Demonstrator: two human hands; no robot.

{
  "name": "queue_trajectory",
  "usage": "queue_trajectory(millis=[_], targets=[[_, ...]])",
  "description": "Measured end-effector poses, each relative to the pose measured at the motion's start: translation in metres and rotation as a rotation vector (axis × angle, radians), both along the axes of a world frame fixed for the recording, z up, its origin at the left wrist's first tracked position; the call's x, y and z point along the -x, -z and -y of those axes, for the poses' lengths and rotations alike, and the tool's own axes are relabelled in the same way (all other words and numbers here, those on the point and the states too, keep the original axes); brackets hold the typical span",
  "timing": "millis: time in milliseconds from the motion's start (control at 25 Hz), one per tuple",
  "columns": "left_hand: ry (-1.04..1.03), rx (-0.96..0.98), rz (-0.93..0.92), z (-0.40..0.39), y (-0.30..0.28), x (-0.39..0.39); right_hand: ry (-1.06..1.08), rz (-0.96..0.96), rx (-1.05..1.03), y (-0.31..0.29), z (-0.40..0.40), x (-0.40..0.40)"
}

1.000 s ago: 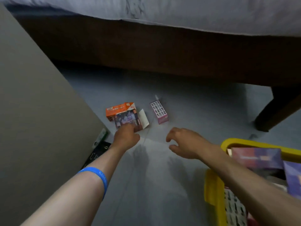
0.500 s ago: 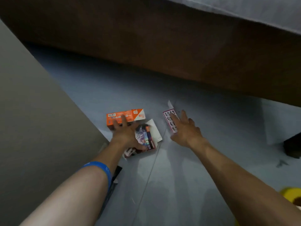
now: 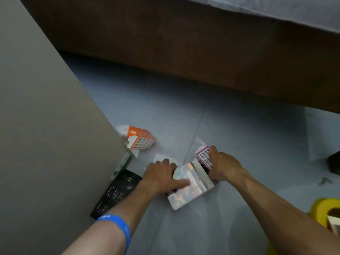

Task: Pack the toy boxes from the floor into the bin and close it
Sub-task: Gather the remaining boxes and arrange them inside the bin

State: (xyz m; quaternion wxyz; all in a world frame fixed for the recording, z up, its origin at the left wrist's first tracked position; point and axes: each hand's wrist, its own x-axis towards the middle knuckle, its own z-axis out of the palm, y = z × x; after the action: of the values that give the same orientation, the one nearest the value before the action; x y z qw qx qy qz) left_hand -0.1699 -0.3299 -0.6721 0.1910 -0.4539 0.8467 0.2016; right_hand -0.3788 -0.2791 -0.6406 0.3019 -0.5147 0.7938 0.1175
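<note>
Since half a second ago both hands have drawn back toward the body with their boxes, and the orange and white cardboard toy box (image 3: 138, 138) now lies turned on its side, alone on the grey tiled floor (image 3: 239, 137) beside the tall grey panel (image 3: 46, 116).

The left hand (image 3: 161, 176), on the arm with a blue wristband (image 3: 117, 223), grips the shiny multicoloured cardboard toy box (image 3: 189, 188), thumb laid across its top face and fingers curled over its far edge. That box is tilted, its open white flap (image 3: 202, 173) turned toward the other hand. The right hand (image 3: 223, 165) holds the small pink and white toy box (image 3: 203, 157), fingers curled round its near side; the two held boxes sit just beside each other, between the hands.

Left of the left wrist, a flat black box with a yellow bat emblem (image 3: 117, 192) lies on the floor against the panel, with a slim white and green box (image 3: 122, 165) just beyond it.

At the lower right edge, a corner of the yellow plastic bin (image 3: 321, 207) shows, well apart from the hands; a pale box (image 3: 334, 224) sits inside it, the rest cut off.

Beyond runs a dark brown bed frame (image 3: 184, 43) under pale bedding (image 3: 276, 8).
</note>
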Motion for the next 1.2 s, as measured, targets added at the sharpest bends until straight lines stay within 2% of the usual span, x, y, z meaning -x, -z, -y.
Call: queue_trajectory(millis=[120, 160, 200, 240, 320, 400, 480, 560, 600, 760, 840, 1040, 1120, 1200], targets=[[-0.091, 0.428, -0.287, 0.026, -0.018, -0.002, 0.039, 0.071, -0.003, -0.016, -0.019, 0.019], [-0.122, 0.559, -0.297, 0.040, -0.025, -0.010, 0.030, 0.086, -0.001, -0.022, -0.024, 0.023], [-0.126, 0.647, -0.224, 0.054, -0.032, -0.017, 0.011, 0.098, -0.003, -0.027, -0.027, 0.026], [-0.113, 0.656, -0.103, 0.067, -0.035, -0.025, -0.007, 0.112, 0.001, -0.031, -0.030, 0.028], [-0.111, 0.524, 0.049, 0.083, -0.040, -0.031, -0.027, 0.132, 0.040, -0.036, -0.033, 0.032], [-0.196, 0.361, -0.023, 0.089, -0.042, -0.023, -0.014, 0.159, 0.066, -0.034, -0.034, 0.036], [-0.171, 0.469, -0.131, 0.092, -0.042, -0.011, -0.013, 0.152, 0.104, -0.029, -0.031, 0.036], [-0.137, 0.616, -0.159, 0.098, -0.040, -0.004, -0.012, 0.125, 0.163, -0.016, -0.027, 0.031], [-0.189, 0.610, -0.165, 0.105, -0.042, -0.003, -0.003, 0.130, 0.168, -0.008, -0.025, 0.025], [-0.551, 0.262, -0.068, 0.137, -0.033, -0.010, 0.027, 0.299, 0.118, 0.019, -0.020, 0.013], [-0.600, 0.188, -0.003, 0.151, -0.027, -0.011, 0.068, 0.376, 0.135, 0.024, -0.017, 0.016], [-0.734, 0.004, 0.041, 0.195, -0.022, -0.001, 0.057, 0.362, 0.137, 0.036, -0.019, 0.019], [-0.733, 0.007, -0.010, 0.189, -0.015, 0.001, 0.042, 0.346, 0.111, 0.036, -0.018, 0.022], [-0.708, 0.157, -0.132, 0.164, -0.005, 0.001, 0.032, 0.331, 0.097, 0.031, -0.015, 0.022]])
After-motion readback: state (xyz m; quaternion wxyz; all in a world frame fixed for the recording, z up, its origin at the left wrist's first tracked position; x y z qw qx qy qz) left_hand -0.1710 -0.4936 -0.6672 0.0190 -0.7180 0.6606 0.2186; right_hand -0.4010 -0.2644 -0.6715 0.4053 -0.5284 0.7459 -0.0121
